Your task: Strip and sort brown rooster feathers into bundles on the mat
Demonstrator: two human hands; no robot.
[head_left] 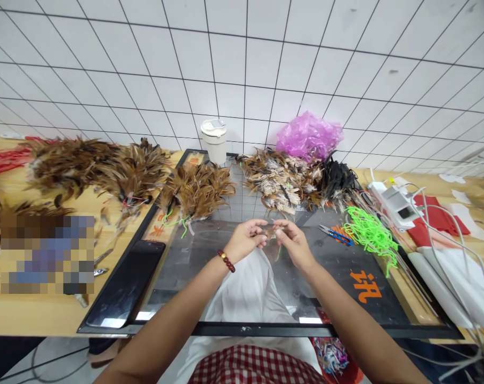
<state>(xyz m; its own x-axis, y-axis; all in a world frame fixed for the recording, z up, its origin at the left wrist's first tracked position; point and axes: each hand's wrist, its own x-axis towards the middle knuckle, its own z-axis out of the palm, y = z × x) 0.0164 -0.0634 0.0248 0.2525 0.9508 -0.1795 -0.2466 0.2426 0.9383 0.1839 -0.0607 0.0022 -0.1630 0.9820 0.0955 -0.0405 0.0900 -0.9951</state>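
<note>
My left hand and my right hand meet over the middle of a dark glass work board. Both are pinched together on a small feather piece held between their fingertips. A bead bracelet sits on my left wrist. Just beyond the hands lie a brown feather bundle and a mixed brown-and-white feather heap.
More brown feathers spread over the wooden table at left. A white cup and a pink plastic bag stand by the tiled wall. Neon green cords, blue-handled scissors, a phone and white cables surround the board.
</note>
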